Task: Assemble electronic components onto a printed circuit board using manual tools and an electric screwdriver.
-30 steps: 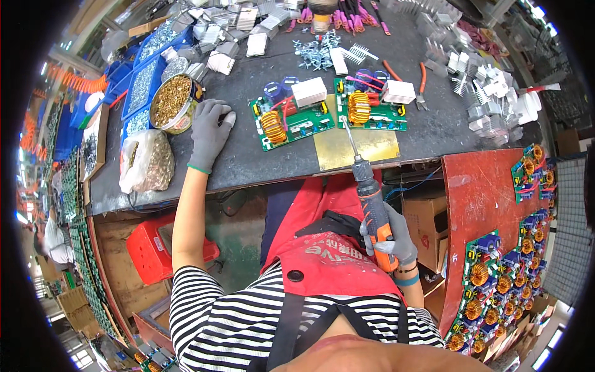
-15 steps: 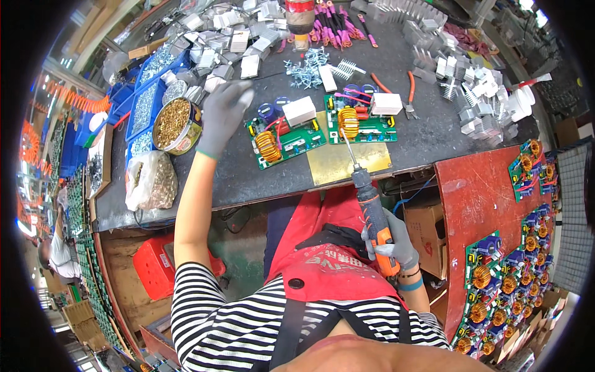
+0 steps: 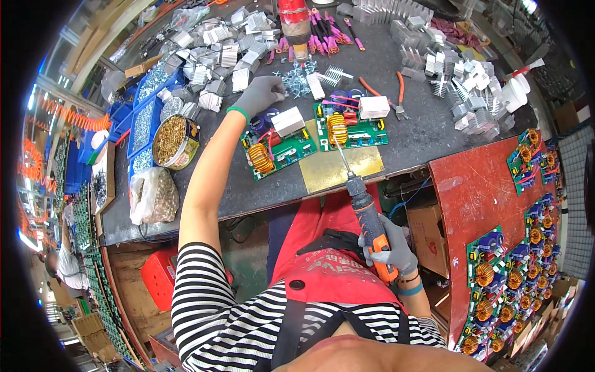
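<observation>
My right hand [image 3: 393, 251], in a grey glove, is wrapped round an orange and black electric screwdriver [image 3: 370, 223]. Its long bit points up and away, the tip in front of the copper coil on the right green circuit board [image 3: 356, 137]. My left hand [image 3: 261, 94], also gloved, is over the bench behind the left circuit board [image 3: 291, 150], its fingers bent together. Whatever they may hold is hidden. Just right of those fingers lies a small heap of silvery screws [image 3: 296, 82]. Each board carries a white block-shaped heat sink [image 3: 288, 121], blue capacitors and a copper coil.
Loose heat sinks [image 3: 226, 56] are heaped at the back left, more [image 3: 468, 87] at the right. Orange-handled pliers [image 3: 400, 99] lie behind the boards. Blue bins [image 3: 142, 118] and a tub of brass-coloured parts [image 3: 175, 141] stand left. Finished-looking boards [image 3: 511, 279] cover the red panel.
My left hand has moved right, from beside the tub toward the screw heap, and its fingers have drawn together. The right hand still holds the screwdriver in nearly the same place.
</observation>
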Tool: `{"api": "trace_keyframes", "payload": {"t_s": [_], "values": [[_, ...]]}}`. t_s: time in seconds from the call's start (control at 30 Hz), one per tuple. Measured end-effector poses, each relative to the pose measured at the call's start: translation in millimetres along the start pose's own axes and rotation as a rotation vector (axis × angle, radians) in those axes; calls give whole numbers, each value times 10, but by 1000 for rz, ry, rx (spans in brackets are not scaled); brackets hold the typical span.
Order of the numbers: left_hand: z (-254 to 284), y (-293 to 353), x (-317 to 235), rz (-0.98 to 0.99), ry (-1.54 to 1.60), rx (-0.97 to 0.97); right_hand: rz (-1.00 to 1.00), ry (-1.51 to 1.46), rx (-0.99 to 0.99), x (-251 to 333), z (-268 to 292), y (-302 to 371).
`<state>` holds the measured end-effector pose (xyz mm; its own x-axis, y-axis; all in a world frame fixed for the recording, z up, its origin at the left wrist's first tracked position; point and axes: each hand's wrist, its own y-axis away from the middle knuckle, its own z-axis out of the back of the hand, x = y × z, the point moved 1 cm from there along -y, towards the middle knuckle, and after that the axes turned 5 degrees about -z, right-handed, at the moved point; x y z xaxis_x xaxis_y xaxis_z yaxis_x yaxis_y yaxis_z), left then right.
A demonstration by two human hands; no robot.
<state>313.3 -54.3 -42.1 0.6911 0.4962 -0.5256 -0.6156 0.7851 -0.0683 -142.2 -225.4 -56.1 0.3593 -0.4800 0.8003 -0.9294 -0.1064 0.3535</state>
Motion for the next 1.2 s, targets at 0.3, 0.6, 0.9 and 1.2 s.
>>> {"api": "trace_keyframes", "payload": {"t_s": [0.3, 0.6, 0.9, 1.2], "values": [[365, 754, -562, 163, 603, -443, -28, 47, 131, 133, -55, -97], [43, 1687, -1214, 48, 854, -381, -70, 72, 363, 321, -245, -237], [23, 1803, -1405, -45, 839, -363, -66, 147, 353, 283, -304, -242], [91, 1796, -1462, -409, -37, -499, -211, -101, 401, 287, -247, -193]]}}
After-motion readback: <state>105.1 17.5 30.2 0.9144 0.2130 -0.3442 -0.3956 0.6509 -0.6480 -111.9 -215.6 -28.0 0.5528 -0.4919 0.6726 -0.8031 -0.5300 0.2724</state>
